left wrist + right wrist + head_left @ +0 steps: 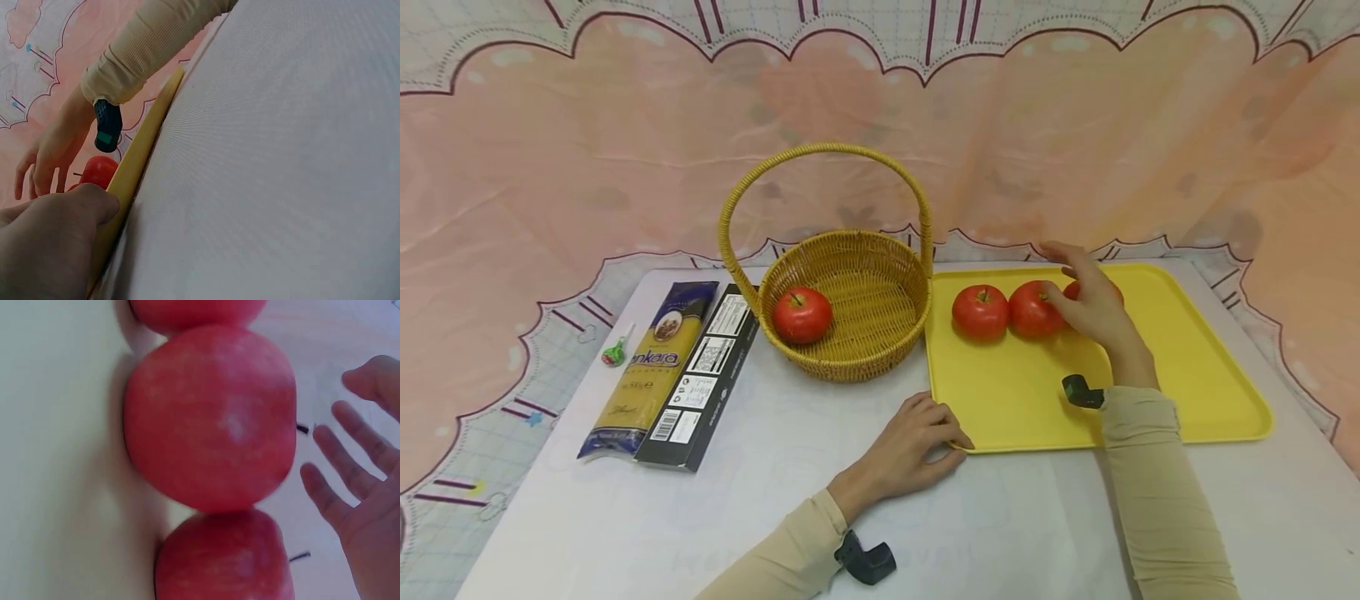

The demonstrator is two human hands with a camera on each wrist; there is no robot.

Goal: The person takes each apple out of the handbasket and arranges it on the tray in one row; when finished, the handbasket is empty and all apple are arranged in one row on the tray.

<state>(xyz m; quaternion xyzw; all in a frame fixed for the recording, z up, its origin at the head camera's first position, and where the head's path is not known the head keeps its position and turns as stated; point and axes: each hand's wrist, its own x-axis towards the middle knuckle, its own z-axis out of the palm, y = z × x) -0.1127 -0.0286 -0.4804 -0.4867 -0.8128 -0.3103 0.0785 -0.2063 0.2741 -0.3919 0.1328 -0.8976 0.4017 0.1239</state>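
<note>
My right hand (1093, 308) hovers over the apples on the yellow tray (1022, 400), its fingers spread and holding nothing. In the right wrist view the fingers (356, 450) stand apart from the middle apple (212, 419). Three red apples sit in a row: a left one (980, 313), a middle one (1030, 310), and a right one (1116, 292) partly hidden behind the hand. At the tray's near left corner my left hand (906, 450) holds the rim between bent fingers and thumb. The left wrist view shows the thumb (100, 203) at the rim.
Left of the tray stands a yellow wicker basket (880, 358) with a tall handle and one red apple (802, 315) inside. Farther left lie a black box (700, 383), a pasta packet (655, 367) and a green lollipop (613, 354). A patterned cloth (850, 108) hangs behind the white table (760, 500).
</note>
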